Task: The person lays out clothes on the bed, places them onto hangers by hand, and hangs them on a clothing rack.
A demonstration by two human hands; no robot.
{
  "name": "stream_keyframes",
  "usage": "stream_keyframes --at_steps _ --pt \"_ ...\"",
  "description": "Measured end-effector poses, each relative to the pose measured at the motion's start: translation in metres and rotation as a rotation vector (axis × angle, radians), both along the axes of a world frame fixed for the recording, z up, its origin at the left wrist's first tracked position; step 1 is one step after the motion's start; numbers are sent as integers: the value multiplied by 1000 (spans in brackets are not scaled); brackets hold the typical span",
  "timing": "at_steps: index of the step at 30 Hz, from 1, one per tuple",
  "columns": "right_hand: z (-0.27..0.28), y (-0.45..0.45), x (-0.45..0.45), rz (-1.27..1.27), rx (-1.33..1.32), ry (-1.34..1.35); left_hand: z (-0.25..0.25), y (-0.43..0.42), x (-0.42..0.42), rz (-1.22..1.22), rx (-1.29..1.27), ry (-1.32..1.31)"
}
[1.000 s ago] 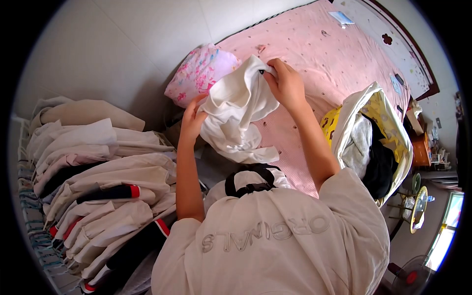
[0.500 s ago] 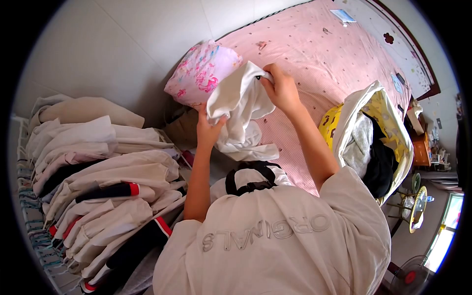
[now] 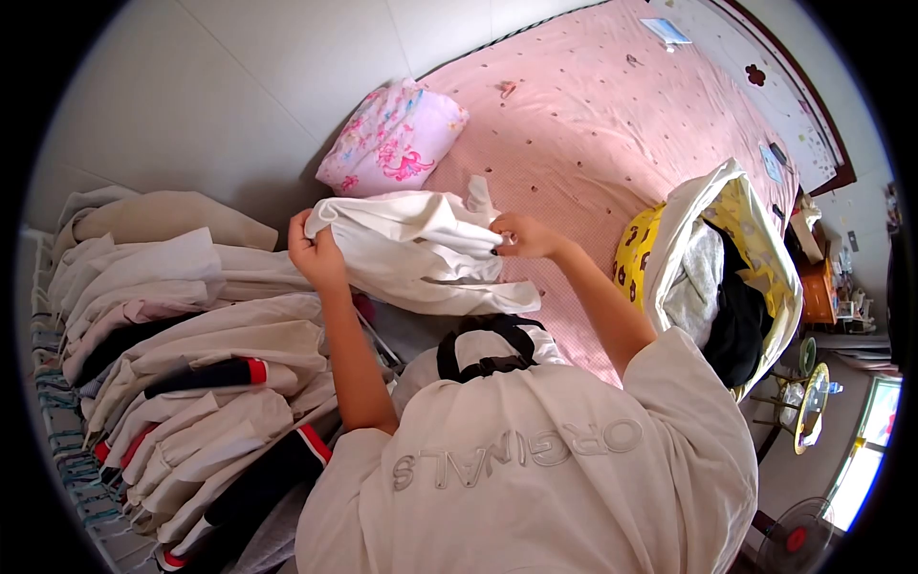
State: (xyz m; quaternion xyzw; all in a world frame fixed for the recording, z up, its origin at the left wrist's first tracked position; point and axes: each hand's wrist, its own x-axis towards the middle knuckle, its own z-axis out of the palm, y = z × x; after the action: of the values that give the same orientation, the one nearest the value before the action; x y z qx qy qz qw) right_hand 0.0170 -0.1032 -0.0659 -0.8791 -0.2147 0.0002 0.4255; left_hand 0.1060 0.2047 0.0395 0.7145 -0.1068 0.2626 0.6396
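A white garment is stretched sideways between my two hands, above the near edge of the pink bed. My left hand is closed on its left end, close to the hanging clothes. Near the other end, my right hand pinches the cloth, with a small dark spot at the fingertips. Folds of the garment hang down between the hands, and a narrow piece sticks up beside the right hand.
Many clothes hang on a rack at the left. A floral pillow lies on the pink bed. To the right stands a yellow-lined basket holding grey and black clothes. A fan is at the lower right.
My left hand has moved left and my right hand down and slightly left. The garment, bunched up before, is now spread wider between them and lower.
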Motion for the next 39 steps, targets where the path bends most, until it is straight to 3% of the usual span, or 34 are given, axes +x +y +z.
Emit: stream_keyframes --at_steps 2,6,7,10,13,16,18,20,22,26,30,34,36,38,39 --pt "-11 9 -9 -73 49 326 9 0 1 14 21 -50" --pt "2 26 -23 -66 373 454 11 9 5 68 -8 -63" --pt "-1 28 -27 -76 327 292 10 12 7 77 -7 -53" --pt "-15 17 -21 18 -157 281 8 16 11 95 14 -40" --pt "-32 13 -28 -281 -48 47 1 17 14 91 129 -16" --pt "-35 2 -20 -481 279 -46 -8 24 22 95 337 88" --pt "-15 -14 -19 -819 322 291 -10 28 16 113 468 169" --pt "-9 -35 -13 -951 273 -39 -13 30 11 -73 509 256" --pt "45 -47 -18 -1173 223 -56 -10 21 1 -247 561 321" --pt "113 -75 -40 -1400 215 -667 -37 0 -7 -507 404 331" --pt "166 -82 -60 -1247 434 -915 -17 -31 -27 -709 279 503" --pt "150 -100 -58 -1325 316 -647 -26 -37 -30 -793 190 674" --pt "140 -96 -48 -1332 178 -318 -54 -35 -27 -718 214 694" --pt "140 -93 -54 -1275 -53 -123 -76 -32 -29 -602 291 714" --pt "137 -95 -58 -1299 -46 -102 -82 -30 -32 -646 266 752"
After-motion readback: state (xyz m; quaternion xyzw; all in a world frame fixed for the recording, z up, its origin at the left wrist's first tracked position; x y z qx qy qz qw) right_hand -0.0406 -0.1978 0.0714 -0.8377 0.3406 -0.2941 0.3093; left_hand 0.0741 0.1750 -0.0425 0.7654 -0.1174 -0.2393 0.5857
